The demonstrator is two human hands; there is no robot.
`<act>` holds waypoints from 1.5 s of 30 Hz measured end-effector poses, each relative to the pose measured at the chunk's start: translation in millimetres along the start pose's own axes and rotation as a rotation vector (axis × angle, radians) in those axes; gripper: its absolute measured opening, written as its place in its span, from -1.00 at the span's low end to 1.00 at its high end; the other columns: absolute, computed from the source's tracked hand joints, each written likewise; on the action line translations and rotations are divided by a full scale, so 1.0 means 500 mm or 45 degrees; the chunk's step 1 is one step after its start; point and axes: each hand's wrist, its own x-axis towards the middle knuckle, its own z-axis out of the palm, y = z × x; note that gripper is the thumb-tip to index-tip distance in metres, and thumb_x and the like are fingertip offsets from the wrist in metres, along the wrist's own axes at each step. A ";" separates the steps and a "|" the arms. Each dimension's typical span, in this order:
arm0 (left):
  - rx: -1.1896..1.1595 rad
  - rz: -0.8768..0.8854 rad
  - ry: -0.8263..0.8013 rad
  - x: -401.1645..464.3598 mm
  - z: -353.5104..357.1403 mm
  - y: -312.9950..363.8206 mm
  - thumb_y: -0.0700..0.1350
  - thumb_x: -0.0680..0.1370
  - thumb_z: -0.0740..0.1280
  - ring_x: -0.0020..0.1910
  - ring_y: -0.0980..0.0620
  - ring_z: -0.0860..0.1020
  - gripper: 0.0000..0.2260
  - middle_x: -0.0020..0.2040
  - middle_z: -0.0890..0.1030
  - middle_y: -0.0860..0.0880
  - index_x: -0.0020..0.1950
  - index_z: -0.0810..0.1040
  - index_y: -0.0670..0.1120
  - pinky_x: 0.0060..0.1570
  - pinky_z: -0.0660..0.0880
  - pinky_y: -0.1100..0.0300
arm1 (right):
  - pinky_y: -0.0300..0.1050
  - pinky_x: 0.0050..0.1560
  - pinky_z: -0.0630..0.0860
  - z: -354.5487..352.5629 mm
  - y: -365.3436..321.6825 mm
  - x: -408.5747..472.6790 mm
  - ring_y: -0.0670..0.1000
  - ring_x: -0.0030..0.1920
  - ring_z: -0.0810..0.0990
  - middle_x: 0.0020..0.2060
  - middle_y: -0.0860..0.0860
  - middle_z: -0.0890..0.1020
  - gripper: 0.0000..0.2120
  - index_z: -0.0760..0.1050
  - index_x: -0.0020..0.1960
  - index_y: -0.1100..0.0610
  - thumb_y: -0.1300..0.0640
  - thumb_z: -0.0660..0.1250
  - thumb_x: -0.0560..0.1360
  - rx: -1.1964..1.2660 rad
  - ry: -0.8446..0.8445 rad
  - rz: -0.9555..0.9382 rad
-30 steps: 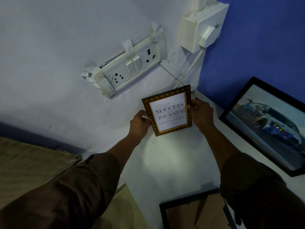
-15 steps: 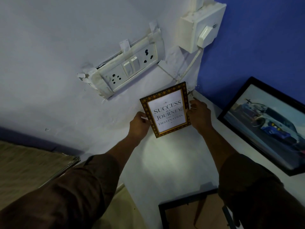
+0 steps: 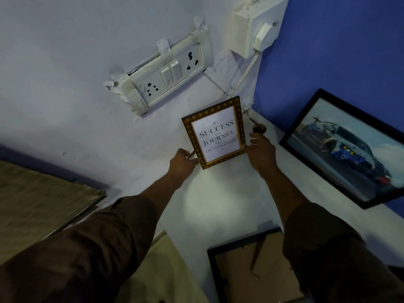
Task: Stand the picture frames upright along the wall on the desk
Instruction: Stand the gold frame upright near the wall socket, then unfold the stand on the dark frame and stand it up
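A small gold-patterned frame (image 3: pixel 215 132) with the words "Success is a journey" stands upright against the white wall, below the socket panel. My left hand (image 3: pixel 182 162) pinches its lower left corner. My right hand (image 3: pixel 260 149) touches its lower right edge with the fingertips. A large black frame (image 3: pixel 347 147) with a car picture leans against the blue wall at the right. Another black frame (image 3: pixel 251 267) lies face down on the white desk (image 3: pixel 218 204) near me, its brown backing up, partly hidden by my right sleeve.
A white socket and switch panel (image 3: pixel 168 77) hangs loose on the wall with tape. A plugged adapter box (image 3: pixel 255 27) sits in the corner, its cable running down behind the small frame. A small dark round object (image 3: pixel 259 128) lies near the corner. A woven mat (image 3: pixel 39 204) covers the left.
The small frame has shifted slightly toward the corner and sits closer to the wall. My right hand has slid down from its side to its lower right corner.
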 end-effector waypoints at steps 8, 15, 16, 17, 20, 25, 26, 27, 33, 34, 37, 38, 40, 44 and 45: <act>0.229 0.029 -0.472 -0.132 0.034 -0.057 0.07 0.50 0.49 0.16 -0.18 0.57 -0.53 0.24 0.58 -0.23 0.27 0.47 -0.16 -0.02 0.40 0.11 | 0.01 0.37 0.51 -0.014 0.047 -0.228 0.05 0.21 0.59 0.32 0.14 0.60 -0.49 0.50 0.41 0.12 0.07 0.52 0.51 0.064 0.162 0.174; 0.369 0.168 -0.698 -0.220 0.073 -0.097 0.09 0.54 0.45 0.01 0.03 0.51 -0.50 0.08 0.52 -0.05 0.36 0.44 -0.16 -0.07 0.45 0.22 | -0.07 0.27 0.55 -0.027 0.090 -0.379 0.06 0.17 0.62 0.28 0.12 0.61 -0.52 0.52 0.38 0.11 0.05 0.52 0.51 0.071 0.222 0.266; 0.431 0.215 -0.747 -0.245 0.087 -0.110 0.09 0.55 0.44 -0.01 0.05 0.51 -0.50 0.08 0.51 -0.03 0.36 0.44 -0.15 -0.13 0.43 0.26 | -0.08 0.23 0.55 -0.031 0.110 -0.422 0.07 0.17 0.63 0.26 0.13 0.62 -0.52 0.52 0.38 0.11 0.05 0.52 0.51 0.055 0.269 0.293; 0.499 0.276 -0.774 -0.263 0.096 -0.127 0.09 0.55 0.44 0.03 0.04 0.52 -0.51 0.13 0.52 -0.03 0.36 0.44 -0.14 -0.12 0.42 0.27 | -0.13 0.19 0.54 -0.026 0.128 -0.460 0.06 0.16 0.63 0.24 0.12 0.63 -0.53 0.51 0.38 0.12 0.06 0.51 0.52 0.004 0.288 0.317; 0.686 0.356 -0.887 -0.287 0.118 -0.172 0.09 0.56 0.42 0.24 -0.08 0.52 -0.50 0.30 0.51 -0.13 0.39 0.40 -0.13 0.10 0.44 0.21 | -0.21 0.11 0.42 0.003 0.187 -0.549 0.12 0.22 0.62 0.25 0.14 0.64 -0.53 0.47 0.43 0.15 0.08 0.44 0.56 -0.191 0.334 0.417; 0.940 0.464 -0.955 -0.316 0.128 -0.226 0.10 0.44 0.35 0.17 -0.17 0.55 -0.52 0.19 0.51 -0.16 0.22 0.42 -0.17 0.20 0.54 -0.07 | -0.03 0.22 0.51 0.067 0.283 -0.670 0.21 0.25 0.61 0.29 0.19 0.61 -0.51 0.48 0.40 0.16 0.03 0.45 0.52 -0.207 0.425 0.740; 0.975 0.488 -0.954 -0.319 0.130 -0.228 0.12 0.40 0.32 0.18 -0.20 0.54 -0.50 0.18 0.51 -0.19 0.22 0.42 -0.17 0.21 0.54 -0.10 | 0.00 0.22 0.53 0.079 0.294 -0.687 0.23 0.23 0.61 0.27 0.21 0.60 -0.54 0.48 0.38 0.16 0.05 0.43 0.53 -0.197 0.428 0.783; 0.993 0.504 -0.955 -0.317 0.132 -0.229 0.13 0.38 0.29 0.18 -0.21 0.54 -0.47 0.19 0.50 -0.20 0.23 0.42 -0.17 0.22 0.53 -0.10 | 0.04 0.22 0.54 0.091 0.304 -0.700 0.25 0.23 0.60 0.26 0.22 0.58 -0.56 0.48 0.37 0.16 0.07 0.41 0.53 -0.182 0.449 0.821; 1.053 0.501 -0.985 -0.321 0.143 -0.218 0.12 0.38 0.28 0.09 -0.20 0.60 -0.50 0.12 0.58 -0.22 0.17 0.47 -0.21 0.03 0.55 0.02 | 0.15 0.21 0.51 0.135 0.321 -0.715 0.34 0.24 0.56 0.31 0.23 0.44 -0.39 0.27 0.48 0.03 0.01 0.41 0.50 -0.034 0.569 1.008; 1.039 0.492 -0.979 -0.318 0.147 -0.222 0.12 0.36 0.26 0.08 -0.21 0.61 -0.48 0.10 0.59 -0.23 0.15 0.48 -0.23 0.02 0.56 0.01 | 0.15 0.20 0.51 0.137 0.318 -0.712 0.34 0.22 0.56 0.29 0.22 0.45 -0.35 0.23 0.50 0.01 0.00 0.42 0.50 0.013 0.573 1.018; 0.962 0.484 -0.930 -0.319 0.152 -0.227 0.10 0.41 0.24 0.04 -0.20 0.63 -0.54 0.05 0.64 -0.23 0.09 0.55 -0.25 0.02 0.57 0.03 | 0.15 0.22 0.54 0.139 0.322 -0.708 0.31 0.21 0.57 0.27 0.20 0.50 -0.27 0.19 0.52 0.00 -0.07 0.46 0.47 0.102 0.610 0.999; 0.938 0.470 -0.921 -0.323 0.151 -0.227 0.08 0.49 0.26 0.02 -0.16 0.63 -0.62 0.01 0.65 -0.18 0.04 0.56 -0.22 0.01 0.55 0.06 | 0.16 0.24 0.55 0.135 0.326 -0.710 0.29 0.22 0.57 0.27 0.18 0.54 -0.26 0.20 0.52 0.01 -0.08 0.47 0.47 0.124 0.629 0.989; 0.848 0.407 -0.886 -0.325 0.146 -0.227 0.05 0.59 0.26 -0.10 -0.09 0.60 -0.71 -0.16 0.59 -0.09 -0.18 0.50 -0.14 -0.08 0.49 0.14 | 0.14 0.29 0.53 0.120 0.330 -0.717 0.26 0.28 0.56 0.31 0.15 0.57 -0.23 0.18 0.57 0.04 -0.09 0.47 0.50 0.205 0.668 0.984; 0.669 0.292 -0.811 -0.317 0.140 -0.221 -0.01 0.63 0.29 -0.32 0.00 0.45 -0.58 -0.37 0.42 -0.03 -0.40 0.32 -0.08 -0.25 0.36 0.20 | 0.00 0.19 0.50 0.079 0.317 -0.730 0.23 0.30 0.55 0.41 0.19 0.50 -0.28 0.14 0.64 0.07 0.02 0.39 0.59 0.365 0.733 0.909; 0.641 0.282 -0.804 -0.322 0.135 -0.211 -0.02 0.63 0.31 -0.32 -0.01 0.45 -0.58 -0.37 0.42 -0.03 -0.41 0.33 -0.07 -0.25 0.36 0.21 | -0.04 0.12 0.51 0.071 0.314 -0.733 0.19 0.18 0.60 0.36 0.19 0.53 -0.34 0.18 0.63 0.05 0.07 0.36 0.61 0.345 0.744 0.848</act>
